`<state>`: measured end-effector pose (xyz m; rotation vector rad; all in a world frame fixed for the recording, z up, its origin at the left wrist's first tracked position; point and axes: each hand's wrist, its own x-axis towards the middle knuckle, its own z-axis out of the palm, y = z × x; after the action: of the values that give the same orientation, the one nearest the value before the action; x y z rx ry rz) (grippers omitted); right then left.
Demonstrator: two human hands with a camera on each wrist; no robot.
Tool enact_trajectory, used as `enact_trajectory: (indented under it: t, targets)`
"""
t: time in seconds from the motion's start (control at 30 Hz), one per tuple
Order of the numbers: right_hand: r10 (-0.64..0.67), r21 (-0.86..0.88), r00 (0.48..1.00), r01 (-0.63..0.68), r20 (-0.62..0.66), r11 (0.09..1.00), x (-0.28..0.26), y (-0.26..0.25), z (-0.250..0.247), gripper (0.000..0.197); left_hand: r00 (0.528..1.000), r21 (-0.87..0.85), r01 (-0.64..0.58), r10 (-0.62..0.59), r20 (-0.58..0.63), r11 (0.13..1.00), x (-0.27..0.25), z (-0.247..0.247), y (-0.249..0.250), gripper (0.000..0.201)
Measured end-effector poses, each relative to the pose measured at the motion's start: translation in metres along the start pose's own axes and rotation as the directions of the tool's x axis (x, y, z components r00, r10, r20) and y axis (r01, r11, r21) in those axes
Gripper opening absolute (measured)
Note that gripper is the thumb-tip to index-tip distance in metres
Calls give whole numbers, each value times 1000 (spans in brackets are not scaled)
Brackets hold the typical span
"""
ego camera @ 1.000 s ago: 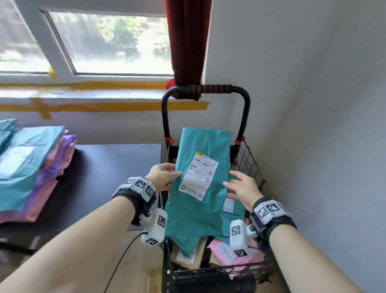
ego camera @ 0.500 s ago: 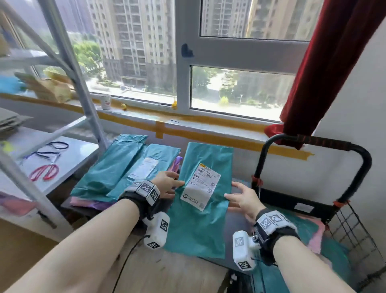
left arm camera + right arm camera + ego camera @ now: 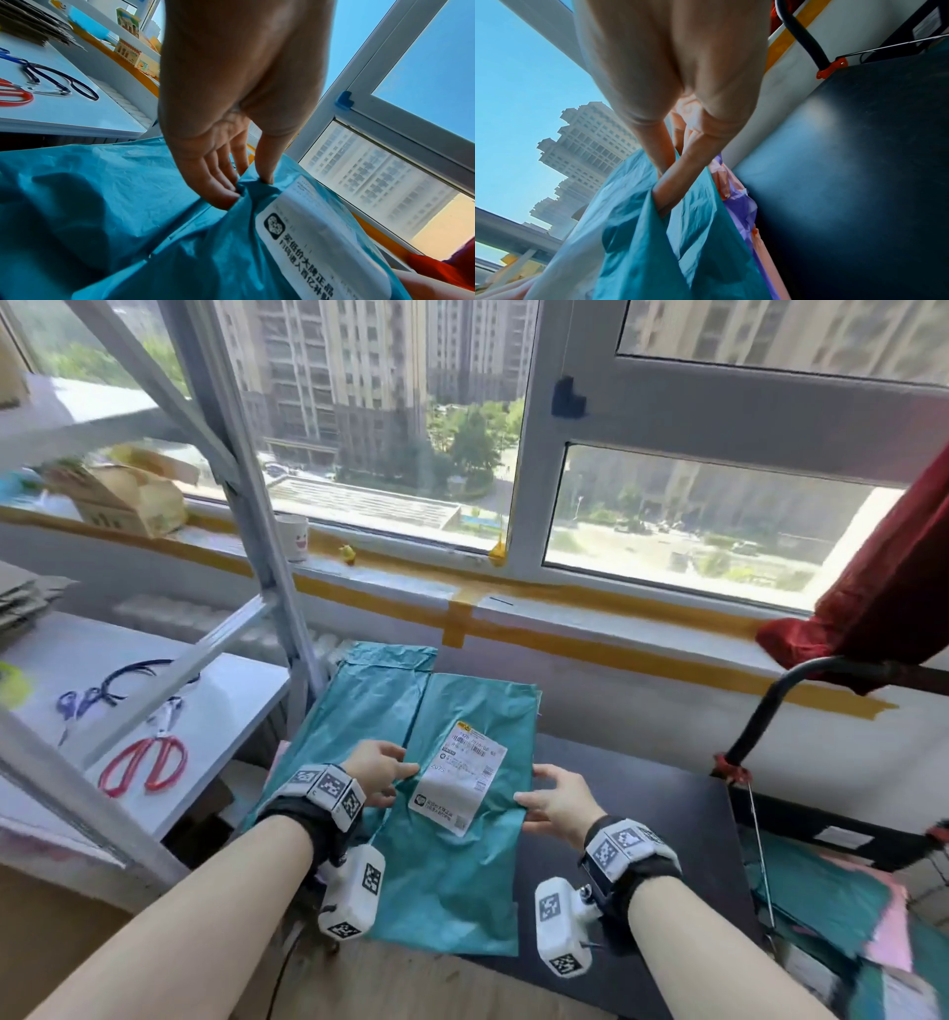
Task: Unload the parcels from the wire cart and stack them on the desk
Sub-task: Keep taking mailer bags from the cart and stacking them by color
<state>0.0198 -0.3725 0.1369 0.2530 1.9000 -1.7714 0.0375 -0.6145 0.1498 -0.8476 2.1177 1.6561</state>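
A teal parcel point(image 3: 462, 860) with a white shipping label point(image 3: 459, 783) hangs between both my hands over the dark desk point(image 3: 667, 824). My left hand point(image 3: 382, 775) pinches its left edge, thumb on top and fingers underneath, as the left wrist view shows on the teal parcel point(image 3: 231, 243). My right hand point(image 3: 552, 801) pinches the right edge of the teal parcel point(image 3: 654, 233). Beneath and to the left lies the stack of teal parcels point(image 3: 359, 706) with purple and pink ones under it point(image 3: 741, 205). The wire cart point(image 3: 760, 855) stands at the right with more parcels point(image 3: 832, 911) inside.
A grey metal shelf frame point(image 3: 246, 516) rises left of the desk. Its white shelf point(image 3: 221, 711) carries red scissors point(image 3: 144, 762) and dark-handled scissors. The window sill point(image 3: 565, 603) runs behind with a cup point(image 3: 293, 537). A red curtain point(image 3: 883, 588) hangs above the cart's black handle point(image 3: 801, 675).
I have carried the teal parcel from above the cart leftward over the desk, until it sits above the stack. Both hands keep the same hold.
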Motion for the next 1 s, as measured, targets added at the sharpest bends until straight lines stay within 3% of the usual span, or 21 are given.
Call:
enact_trajectory:
  t: [0.23, 0.47, 0.87, 1.0]
  targets:
    - [33, -49, 996, -37, -81, 998, 49, -6, 11, 32, 1000, 4, 9, -9, -10, 1000, 51, -2, 8, 40]
    - [114, -9, 986, -116, -125, 993, 89, -3, 12, 52, 1000, 4, -11, 11, -27, 1000, 92, 2, 12, 37]
    - [118, -21, 983, -123, -141, 992, 71, -7, 10, 42, 999, -37, -29, 28, -27, 999, 90, -5, 7, 42]
    - [100, -44, 975, -111, -199, 993, 56, -3, 4, 39, 985, 32, -141, 143, -95, 990, 75, -14, 10, 44]
